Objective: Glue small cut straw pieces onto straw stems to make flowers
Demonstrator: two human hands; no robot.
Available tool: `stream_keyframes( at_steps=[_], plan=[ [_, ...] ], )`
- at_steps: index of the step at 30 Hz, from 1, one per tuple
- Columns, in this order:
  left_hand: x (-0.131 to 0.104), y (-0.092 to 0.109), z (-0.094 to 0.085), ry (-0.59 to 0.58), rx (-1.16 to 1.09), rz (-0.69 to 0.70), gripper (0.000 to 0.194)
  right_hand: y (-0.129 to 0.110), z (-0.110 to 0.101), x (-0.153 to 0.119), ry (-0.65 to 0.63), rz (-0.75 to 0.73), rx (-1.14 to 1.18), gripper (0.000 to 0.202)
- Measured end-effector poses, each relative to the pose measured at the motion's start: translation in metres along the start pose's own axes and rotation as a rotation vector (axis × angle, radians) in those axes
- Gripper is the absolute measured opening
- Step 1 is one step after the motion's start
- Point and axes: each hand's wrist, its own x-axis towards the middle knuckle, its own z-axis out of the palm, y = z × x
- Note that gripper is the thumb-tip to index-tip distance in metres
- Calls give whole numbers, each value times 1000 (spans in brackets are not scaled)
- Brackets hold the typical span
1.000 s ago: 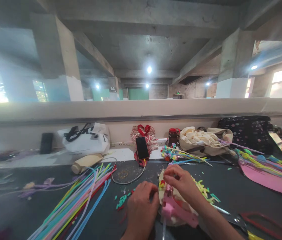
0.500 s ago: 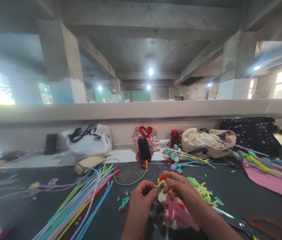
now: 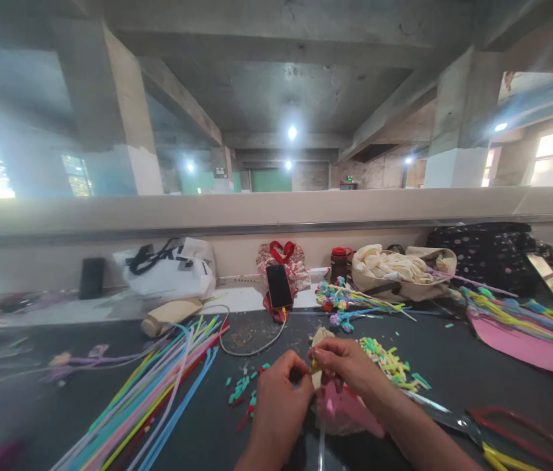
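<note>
Head view: left hand (image 3: 276,399) and right hand (image 3: 342,367) pinch one small yellow piece (image 3: 314,364) between them, fingertips meeting, above pink tool (image 3: 340,409).

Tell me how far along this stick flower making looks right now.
Done: a small bunch of finished flower sticks lies beyond the hands. In hand: left hand and right hand pinch a small yellow piece between them, over a pink tool. Left: a large fan of uncut coloured strips and a pile of cut bits.
</note>
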Motion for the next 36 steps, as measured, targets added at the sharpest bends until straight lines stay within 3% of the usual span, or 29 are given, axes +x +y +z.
stream_keyframes(
  at_steps=[17,21,25,28,31,36],
  plan=[
    [1,0,1,30,49,39,10,-3,5,-4,71,-24,26,19],
    [0,-1,1,48,23,56,10,-7,8,-7,71,-28,110,26],
    [0,-3,0,65,-44,39,8,-4,8,-6,77,-1,232,45],
    [4,-6,0,41,-168,-45,5,-1,5,-3,160,-14,306,49],
    [8,-9,0,-61,-429,-177,7,-6,1,-5,169,-5,333,43],
    [9,-14,1,-248,-795,-346,16,-20,-9,-16,-80,-104,205,37]
  ],
)
